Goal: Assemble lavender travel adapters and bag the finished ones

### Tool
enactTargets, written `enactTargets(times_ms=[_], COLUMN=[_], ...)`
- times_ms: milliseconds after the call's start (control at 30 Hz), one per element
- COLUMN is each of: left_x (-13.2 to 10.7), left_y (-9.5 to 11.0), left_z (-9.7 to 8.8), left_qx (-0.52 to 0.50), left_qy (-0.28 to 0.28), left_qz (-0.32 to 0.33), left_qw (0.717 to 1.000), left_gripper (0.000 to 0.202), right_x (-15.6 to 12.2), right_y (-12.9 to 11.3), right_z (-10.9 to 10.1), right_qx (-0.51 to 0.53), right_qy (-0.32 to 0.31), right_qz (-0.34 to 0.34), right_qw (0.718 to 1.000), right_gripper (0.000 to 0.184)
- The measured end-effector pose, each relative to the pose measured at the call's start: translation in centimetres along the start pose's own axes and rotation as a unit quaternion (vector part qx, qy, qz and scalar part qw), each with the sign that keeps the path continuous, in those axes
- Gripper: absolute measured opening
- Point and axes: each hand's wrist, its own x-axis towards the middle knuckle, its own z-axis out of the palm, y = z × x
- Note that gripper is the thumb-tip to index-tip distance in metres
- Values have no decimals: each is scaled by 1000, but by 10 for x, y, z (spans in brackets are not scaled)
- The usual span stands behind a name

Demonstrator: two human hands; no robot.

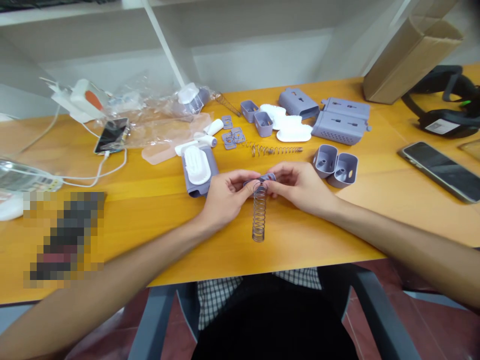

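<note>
Above the front of the desk, my left hand (227,197) and my right hand (298,185) pinch a small grey-purple plastic piece (269,177) from its two sides. A coil spring (259,215) hangs down from it toward me, its top end at my fingertips. My fingers hide most of the plastic piece. Beside my left hand lies a grey-purple housing (202,172) with a white oval part (197,165) on top. Two grey-purple cups (344,170) stand near my right hand. Beyond my hands lies another spring (277,150) next to flat plastic pieces (232,137).
At the back are grey-purple housings (342,120), white oval parts (294,132), small cups (264,124) and clear plastic wrapping (150,112). Phones (444,167), a cabled device (111,135), a headset (442,117) and a cardboard box (408,60) stand or lie around the sides.
</note>
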Motion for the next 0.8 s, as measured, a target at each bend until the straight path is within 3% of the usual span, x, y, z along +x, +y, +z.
enactTargets(times_ms=[100,433,800], left_x=[-2,-4,-3], left_y=[-2,-2,-1], left_z=[1,5,6], left_qx=[-12,-36,-40], left_qy=[10,15,19], left_qz=[6,-3,-15], left_qw=[1000,999,999], left_gripper=[37,38,39], right_x=[-2,-5,-8], right_y=[-6,-3,-1], right_z=[2,7,10], right_qx=[38,85,19], right_qy=[-20,30,27], right_qz=[27,21,-17], right_qw=[999,996,999], right_gripper=[37,32,32])
